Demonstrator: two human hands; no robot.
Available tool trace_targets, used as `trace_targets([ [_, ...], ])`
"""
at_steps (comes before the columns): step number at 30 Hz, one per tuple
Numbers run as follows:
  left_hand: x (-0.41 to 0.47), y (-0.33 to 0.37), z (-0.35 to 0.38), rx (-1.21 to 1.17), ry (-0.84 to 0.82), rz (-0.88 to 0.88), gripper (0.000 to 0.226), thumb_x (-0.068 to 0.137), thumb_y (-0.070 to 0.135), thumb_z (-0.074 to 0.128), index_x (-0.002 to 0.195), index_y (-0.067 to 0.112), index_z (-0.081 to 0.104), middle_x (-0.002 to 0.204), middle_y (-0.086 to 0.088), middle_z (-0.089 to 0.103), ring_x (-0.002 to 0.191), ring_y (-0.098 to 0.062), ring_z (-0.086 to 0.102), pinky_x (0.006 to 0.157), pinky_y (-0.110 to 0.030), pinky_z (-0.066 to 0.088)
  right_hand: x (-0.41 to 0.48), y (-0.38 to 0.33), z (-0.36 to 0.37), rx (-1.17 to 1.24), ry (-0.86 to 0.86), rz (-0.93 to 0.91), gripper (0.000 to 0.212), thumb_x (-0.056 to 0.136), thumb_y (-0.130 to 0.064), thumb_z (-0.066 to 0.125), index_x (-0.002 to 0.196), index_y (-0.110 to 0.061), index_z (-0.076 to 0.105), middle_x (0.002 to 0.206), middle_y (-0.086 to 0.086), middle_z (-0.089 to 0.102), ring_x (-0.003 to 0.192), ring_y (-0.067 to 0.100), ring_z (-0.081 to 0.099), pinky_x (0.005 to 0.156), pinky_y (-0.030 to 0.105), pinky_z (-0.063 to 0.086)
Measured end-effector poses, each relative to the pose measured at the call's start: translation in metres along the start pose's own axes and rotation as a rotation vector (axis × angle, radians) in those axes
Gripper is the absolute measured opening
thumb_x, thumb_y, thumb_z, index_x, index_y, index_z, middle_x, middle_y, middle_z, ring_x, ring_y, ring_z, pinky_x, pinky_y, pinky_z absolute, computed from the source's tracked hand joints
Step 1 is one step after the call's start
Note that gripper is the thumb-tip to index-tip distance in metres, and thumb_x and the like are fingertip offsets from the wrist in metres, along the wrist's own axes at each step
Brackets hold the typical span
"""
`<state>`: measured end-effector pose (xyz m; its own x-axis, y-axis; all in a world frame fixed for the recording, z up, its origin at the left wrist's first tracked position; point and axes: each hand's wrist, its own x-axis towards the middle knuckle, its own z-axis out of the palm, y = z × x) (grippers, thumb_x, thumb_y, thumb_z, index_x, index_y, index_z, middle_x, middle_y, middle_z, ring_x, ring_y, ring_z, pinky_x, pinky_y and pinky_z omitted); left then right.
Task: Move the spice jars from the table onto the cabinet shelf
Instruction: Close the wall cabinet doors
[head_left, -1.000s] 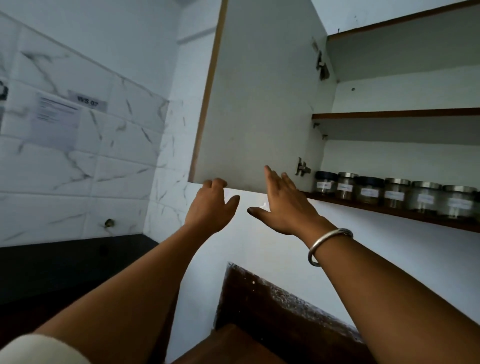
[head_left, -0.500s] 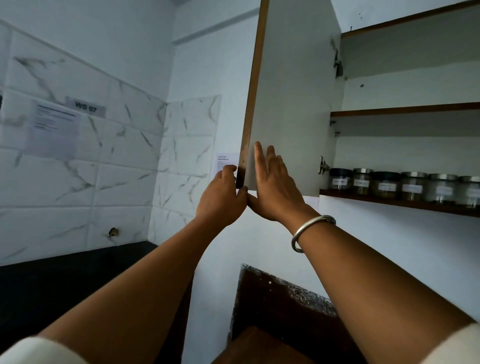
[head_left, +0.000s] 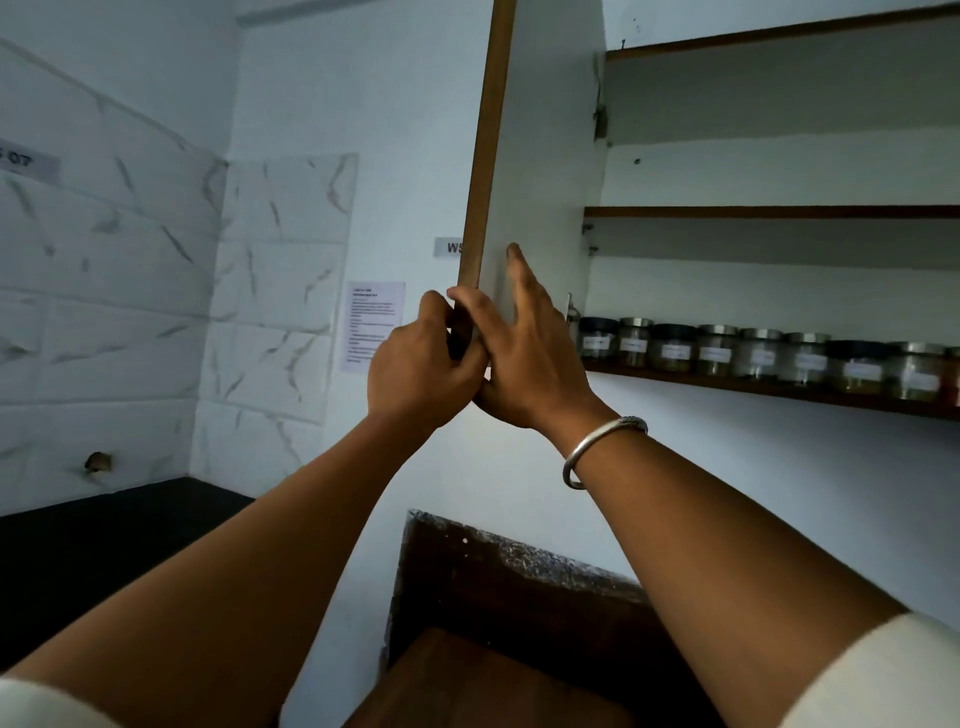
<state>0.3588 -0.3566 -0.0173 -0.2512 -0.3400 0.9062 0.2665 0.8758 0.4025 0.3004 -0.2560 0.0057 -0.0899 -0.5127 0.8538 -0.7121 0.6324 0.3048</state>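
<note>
White marbled tiles (head_left: 130, 291) line the wall on the left, above a dark desk (head_left: 104, 545) on which no jar shows from this angle. At the middle, the left hand (head_left: 421, 364) grips the lower corner of the cabinet door (head_left: 545, 156), fingers curled round its brown free edge. The right hand (head_left: 530, 358) lies flat on the door's pale inner face, fingers straight and holding nothing, with a metal bangle (head_left: 597, 441) on its wrist. The door stands open, nearly edge-on to the camera. Past it, the spice jars (head_left: 753, 356) stand in a close row near the front lip of the lowest cabinet shelf (head_left: 779, 392), the end one just beside the lower hinge.

The jars look placed, so the door is probably the step in hand. If it swings shut, the left fingers wrapped round the edge could be pinched against the frame. A hard push could jolt the jars near the lip, and any jar that stands proud might be struck and tipped.
</note>
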Motion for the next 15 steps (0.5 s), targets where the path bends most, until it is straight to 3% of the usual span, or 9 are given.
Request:
trace_targets([
  [5, -0.003, 0.023, 0.014, -0.134, -0.008, 0.172, 0.018, 0.089, 0.028, 0.052, 0.085, 0.021, 0.036, 0.055, 0.014, 0.042, 0.049, -0.014, 0.044, 0.045, -0.023, 0.027, -0.01, 0.023, -0.017, 0.015, 0.087, 0.019, 0.052, 0.077, -0.042, 0.057, 0.12, -0.028, 0.032, 0.15, 0.026, 0.024, 0.132, 0.041, 0.037, 0.103, 0.054, 0.035],
  [10, -0.01, 0.049, 0.038, -0.253, 0.016, 0.322, 0.013, 0.077, 0.028, 0.05, 0.082, 0.016, 0.05, 0.054, 0.013, 0.042, 0.049, -0.02, 0.045, 0.048, -0.022, 0.032, -0.031, 0.052, -0.04, 0.025, 0.09, -0.005, 0.053, 0.079, -0.037, 0.057, 0.127, -0.021, 0.039, 0.15, 0.024, 0.025, 0.127, 0.038, 0.045, 0.099, 0.05, 0.043],
  [13, -0.016, 0.072, 0.057, -0.403, 0.004, 0.369, 0.01, 0.072, 0.026, 0.048, 0.08, 0.021, 0.044, 0.066, 0.011, 0.045, 0.055, -0.012, 0.042, 0.051, -0.015, 0.029, -0.049, 0.072, -0.057, 0.01, 0.061, 0.013, 0.058, 0.082, -0.031, 0.056, 0.135, -0.011, 0.041, 0.151, 0.027, 0.022, 0.115, 0.039, 0.056, 0.086, 0.044, 0.054],
  [15, -0.018, 0.089, 0.076, -0.484, -0.039, 0.379, 0.019, 0.072, 0.024, 0.052, 0.089, 0.014, 0.051, 0.081, 0.004, 0.05, 0.07, -0.01, 0.045, 0.059, -0.011, 0.033, -0.063, 0.088, -0.069, -0.031, 0.039, 0.037, 0.063, 0.083, -0.033, 0.049, 0.14, -0.007, 0.037, 0.151, 0.029, 0.019, 0.1, 0.04, 0.064, 0.073, 0.04, 0.058],
])
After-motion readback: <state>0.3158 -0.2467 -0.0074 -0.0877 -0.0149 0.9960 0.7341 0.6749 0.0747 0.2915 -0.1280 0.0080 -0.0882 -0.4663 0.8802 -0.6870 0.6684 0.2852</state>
